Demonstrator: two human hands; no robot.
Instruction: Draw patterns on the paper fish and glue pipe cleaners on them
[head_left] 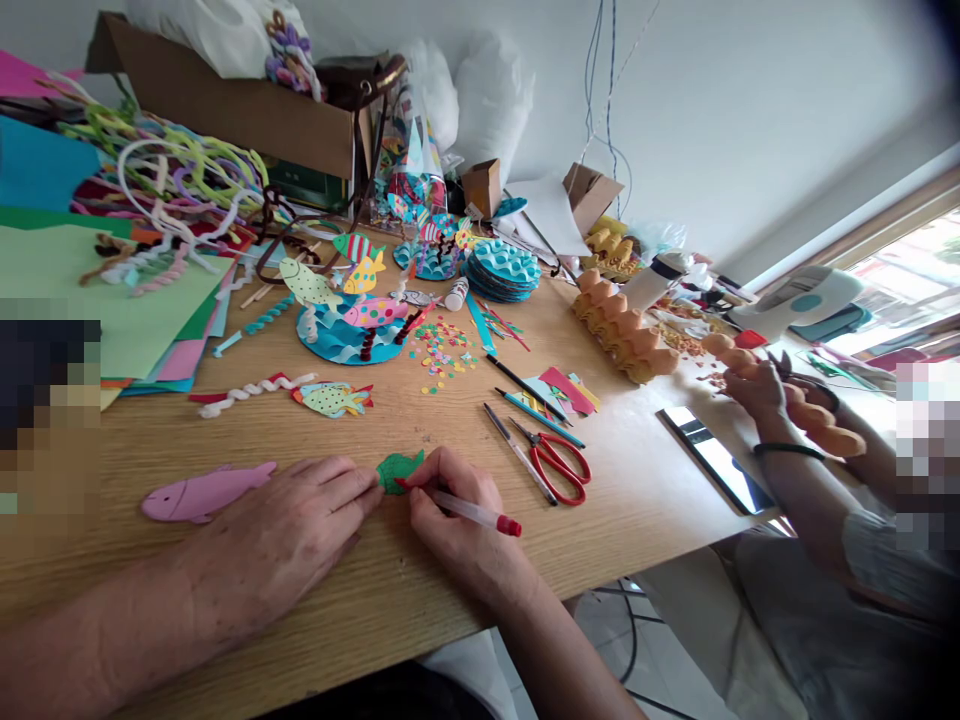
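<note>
My right hand point(457, 515) is closed round a red pen point(480, 514) with a clear barrel and red end cap. The pen's tip is at a small green paper fish point(394, 472) lying on the table, with fine dark marks on it. From the left, my left hand point(315, 510) rests on the tabletop, fingers together and fingertips pressed on the fish's left edge. A pink paper fish point(202, 493) lies beside my left hand, partly covered by it. Red-handled scissors point(559, 465), a black pen point(519, 452) and a blue pencil point(540, 416) lie right of my right hand.
Behind stand a blue paper base point(352, 345) with colourful fish, paper confetti point(442, 350) and stacked blue discs point(502, 270). Coloured sheets point(90, 300) lie left. At right, a co-worker's hands point(757, 390) hold an egg-carton strip point(817, 420) and scissors near a tablet point(712, 460).
</note>
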